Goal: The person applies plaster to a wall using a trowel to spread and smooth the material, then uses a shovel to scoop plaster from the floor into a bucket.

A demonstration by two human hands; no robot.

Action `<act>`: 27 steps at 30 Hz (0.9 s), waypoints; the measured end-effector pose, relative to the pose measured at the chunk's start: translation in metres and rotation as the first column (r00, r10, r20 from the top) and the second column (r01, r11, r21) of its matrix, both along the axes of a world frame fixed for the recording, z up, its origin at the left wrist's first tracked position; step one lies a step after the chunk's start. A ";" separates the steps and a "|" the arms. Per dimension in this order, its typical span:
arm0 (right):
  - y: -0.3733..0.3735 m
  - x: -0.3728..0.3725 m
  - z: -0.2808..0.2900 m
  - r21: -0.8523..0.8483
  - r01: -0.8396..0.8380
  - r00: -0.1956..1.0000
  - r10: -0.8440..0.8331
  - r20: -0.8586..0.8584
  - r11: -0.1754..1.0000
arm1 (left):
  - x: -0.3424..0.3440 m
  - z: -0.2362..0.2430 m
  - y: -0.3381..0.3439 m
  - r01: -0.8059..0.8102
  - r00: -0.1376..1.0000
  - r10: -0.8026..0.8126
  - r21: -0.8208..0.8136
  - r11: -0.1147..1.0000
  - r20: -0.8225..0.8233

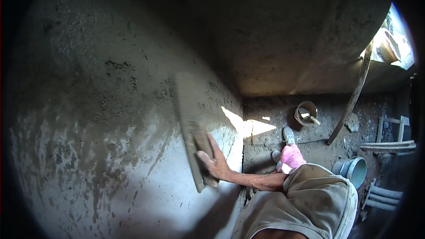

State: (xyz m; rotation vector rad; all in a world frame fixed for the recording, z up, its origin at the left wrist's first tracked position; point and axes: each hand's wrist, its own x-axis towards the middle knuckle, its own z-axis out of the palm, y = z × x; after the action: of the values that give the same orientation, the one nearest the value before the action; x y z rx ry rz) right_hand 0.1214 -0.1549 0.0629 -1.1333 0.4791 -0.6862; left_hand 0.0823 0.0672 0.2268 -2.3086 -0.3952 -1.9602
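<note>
My right hand [213, 163] grips the handle of a long wooden plastering float [194, 144], which lies flat against the grey, wet-plastered wall [110, 119] on the left. The float runs from about mid-picture down to just below my hand, and its upper end is blurred. My bare forearm reaches to it from the lower right, across my knee in beige shorts [310, 199]. My left hand is out of sight.
On the dirt floor stand a small bucket [305, 113] with a tool in it and a grey bucket [352, 170]. A long bent plank [354, 93] leans toward a bright opening [394, 40]. A stone [353, 123] and loose boards [389, 146] lie right. My shoe [288, 135] is near the wall's foot.
</note>
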 end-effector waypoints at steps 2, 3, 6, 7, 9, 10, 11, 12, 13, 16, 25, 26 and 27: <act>-0.037 0.008 0.038 -0.263 -0.067 0.995 0.085 0.057 0.962 | 0.001 -0.003 0.000 0.014 1.000 -0.014 0.036 0.999 -0.015; -0.064 0.019 0.055 -0.343 -0.019 0.992 0.062 0.113 0.939 | 0.001 -0.003 0.000 0.024 0.999 -0.022 0.050 0.998 -0.032; -0.138 0.035 0.080 -0.341 0.128 0.987 -0.086 0.138 0.931 | 0.000 -0.001 -0.006 0.026 1.000 -0.027 0.043 0.999 0.011; -0.151 0.041 0.072 -0.298 0.183 0.979 -0.147 0.138 0.937 | 0.000 0.001 -0.008 0.024 1.000 -0.025 0.030 0.999 0.017; -0.152 0.053 0.032 -0.192 0.227 0.974 -0.217 0.072 0.955 | -0.001 0.002 -0.013 0.012 0.999 -0.012 -0.010 1.000 0.036; -0.155 0.046 0.006 -0.170 0.253 0.967 -0.255 0.008 0.953 | 0.001 -0.001 -0.006 -0.003 1.000 0.003 0.000 1.000 0.020; -0.151 0.048 -0.037 -0.164 0.296 0.950 -0.308 -0.052 0.941 | 0.004 -0.003 -0.001 0.013 1.000 -0.014 0.021 1.000 0.023; -0.145 0.049 -0.079 -0.156 0.341 0.927 -0.360 -0.108 0.927 | 0.006 -0.006 0.000 0.025 0.999 -0.026 0.031 0.999 0.027; -0.133 0.043 -0.107 -0.008 0.312 0.938 -0.309 -0.158 0.950 | 0.008 -0.008 0.003 0.033 0.999 -0.034 0.042 0.999 0.033; -0.067 0.019 -0.149 0.233 0.225 0.951 -0.160 -0.266 0.946 | 0.013 -0.012 0.010 0.048 0.998 -0.052 0.071 0.996 0.048; -0.109 0.029 -0.087 -0.042 0.151 0.965 -0.157 -0.212 0.988 | 0.035 -0.033 0.008 0.146 0.989 -0.150 0.171 0.974 0.012; -0.137 0.044 -0.119 -0.107 0.231 0.945 -0.249 -0.212 0.967 | 0.039 -0.035 0.004 0.167 0.985 -0.170 0.170 0.971 0.004; -0.147 0.050 -0.130 0.062 0.189 0.951 -0.167 -0.261 0.980 | 0.043 -0.035 0.006 0.165 0.986 -0.166 0.175 0.971 -0.006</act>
State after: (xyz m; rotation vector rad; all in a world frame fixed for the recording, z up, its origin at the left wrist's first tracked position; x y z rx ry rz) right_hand 0.1717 -0.3022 -0.0675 -1.1104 0.8318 -0.6719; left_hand 0.1254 0.0731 0.1917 -2.2874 -0.0284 -1.9874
